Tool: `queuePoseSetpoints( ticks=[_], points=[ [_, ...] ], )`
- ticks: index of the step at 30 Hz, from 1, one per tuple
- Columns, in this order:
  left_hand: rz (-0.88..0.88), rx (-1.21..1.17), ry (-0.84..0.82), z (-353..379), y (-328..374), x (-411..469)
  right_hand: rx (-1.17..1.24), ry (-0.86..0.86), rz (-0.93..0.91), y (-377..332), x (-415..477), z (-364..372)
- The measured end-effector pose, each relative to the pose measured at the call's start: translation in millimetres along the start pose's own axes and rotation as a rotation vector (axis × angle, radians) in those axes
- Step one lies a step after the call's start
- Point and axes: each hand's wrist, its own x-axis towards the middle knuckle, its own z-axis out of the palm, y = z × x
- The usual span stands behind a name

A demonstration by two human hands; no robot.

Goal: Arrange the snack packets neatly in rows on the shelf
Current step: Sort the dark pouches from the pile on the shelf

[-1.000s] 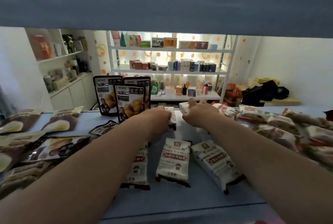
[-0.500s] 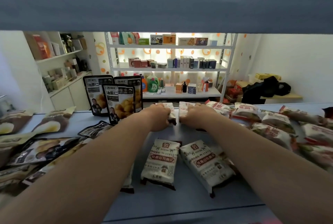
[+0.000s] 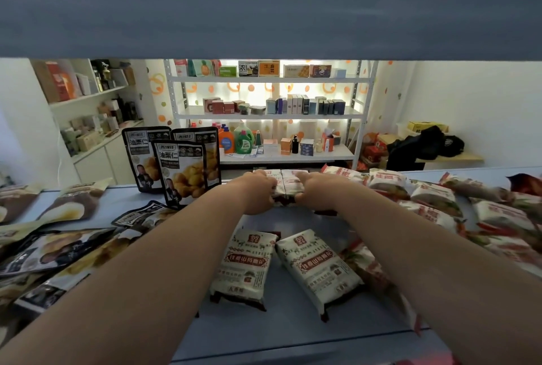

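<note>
Left hand [image 3: 257,192]: fingers curled on the left white packet [image 3: 270,174].
Right hand [image 3: 318,190]: grips the right white packet [image 3: 293,179].
Change: packets now touch, at the far edge of the shelf [image 3: 293,332]; earlier a gap parted them.

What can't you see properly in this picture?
Head view:
1. Two white packets: mostly hidden by the left hand and right hand gripping them.
2. Room's upper part: blocked by the dark board.
3. Far boxes: labels too small.
4. Red-printed packets: blurred, cut off at right edge.
</note>
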Motion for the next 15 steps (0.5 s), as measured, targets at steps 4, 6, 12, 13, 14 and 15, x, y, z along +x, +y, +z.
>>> queuePoseSetpoints(
  ticks=[4,6,12,13,14,15],
  points=[
    [-0.005,-0.001,0.000,-3,-2,1,-0.091,0.014,-0.061,2,2,6],
    [-0.011,-0.004,-0.003,-2,0,1,-0.089,0.016,-0.064,7,4,6],
    [-0.020,-0.020,0.008,2,7,3,-0.086,0.020,-0.057,23,6,3],
    [-0.021,-0.018,0.008,2,8,3,-0.083,0.021,-0.057,25,7,3],
    [-0.021,-0.014,0.008,2,8,2,-0.080,0.022,-0.056,27,7,3],
    [-0.019,-0.012,0.007,1,7,2,-0.077,0.024,-0.054,28,8,4]
  ],
)
